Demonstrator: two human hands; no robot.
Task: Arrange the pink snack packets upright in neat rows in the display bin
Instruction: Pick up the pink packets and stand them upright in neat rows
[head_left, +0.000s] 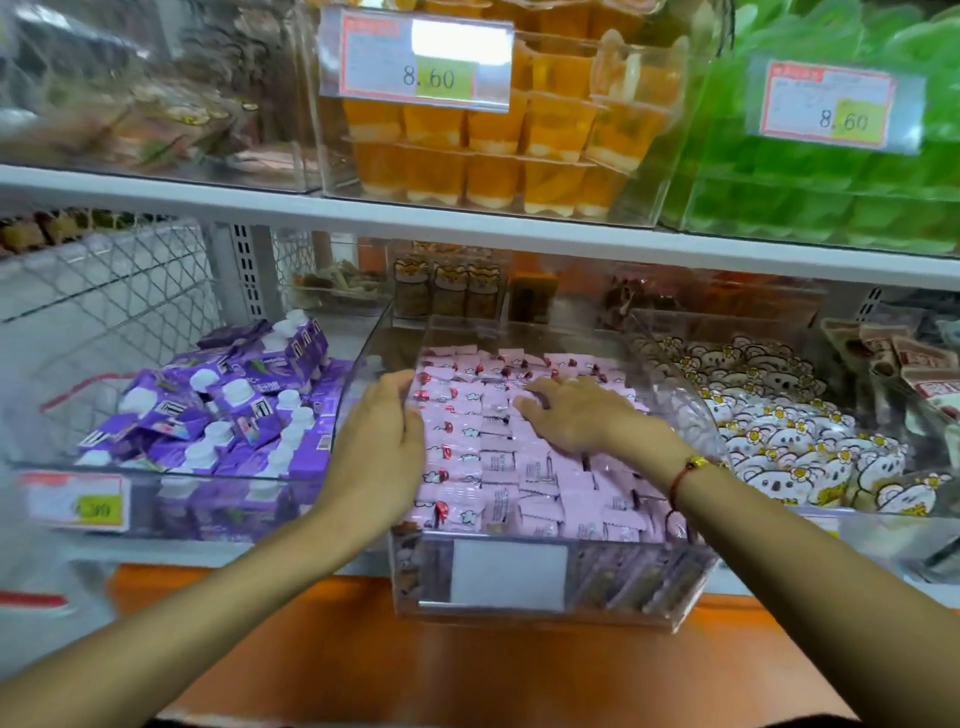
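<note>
Both hands working clear display bin (550, 540) on shelf | left hand (376, 441) flat along pink snack packets (498, 452), right hand (576, 415) spread, pressing | risk: pressing is likely toppling upright rows

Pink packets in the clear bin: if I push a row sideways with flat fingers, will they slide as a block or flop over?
The pink packets look like thin, light pillow wrappers, so they probably flex and tip singly. They are packed tightly between the bin walls, which should help rows hold. The film looks glossy, so fingers may slip; the right hand lies flat on them.
</note>
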